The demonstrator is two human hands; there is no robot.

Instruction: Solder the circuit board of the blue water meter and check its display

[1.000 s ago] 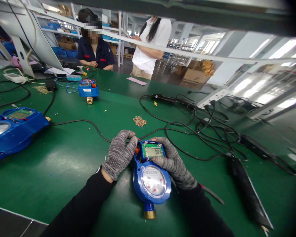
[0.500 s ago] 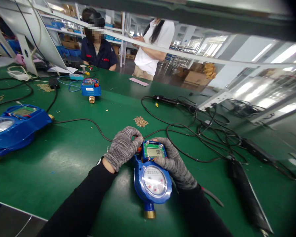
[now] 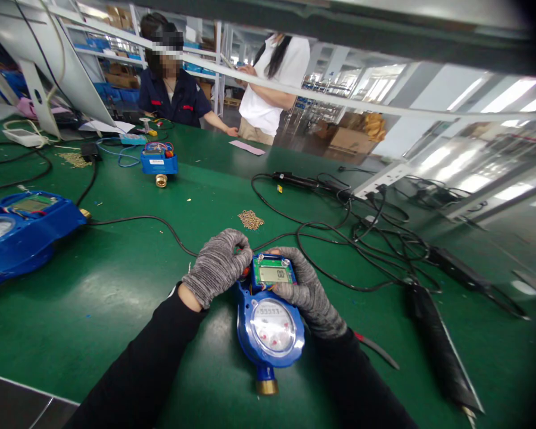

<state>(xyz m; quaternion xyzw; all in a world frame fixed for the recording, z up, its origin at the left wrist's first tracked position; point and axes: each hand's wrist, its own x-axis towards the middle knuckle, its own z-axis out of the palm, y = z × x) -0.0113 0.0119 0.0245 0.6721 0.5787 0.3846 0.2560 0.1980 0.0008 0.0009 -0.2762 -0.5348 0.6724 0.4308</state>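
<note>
Now, position: blue water meter [image 3: 270, 325] lies on the green worktop [image 3: 116, 286] straight ahead, between both hands.
Long axis: runs away from the person, brass fitting [image 3: 267, 387] nearest, green LCD module [image 3: 272, 273] at the far end.
Left hand [image 3: 217, 268]: curled over the module's left edge, fingertips pinching by an orange part.
Right hand [image 3: 308, 292]: cupped round the right side, gripping.
Nearer: both equally.
Writing: display and dial digits too small to read.

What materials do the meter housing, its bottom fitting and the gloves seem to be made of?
Meter housing: probably glossy blue plastic, with shiny highlights. Bottom fitting: likely brass, for its golden metallic sheen. Gloves on left hand and right hand: knitted grey fabric with a speckled yarn texture.
</note>
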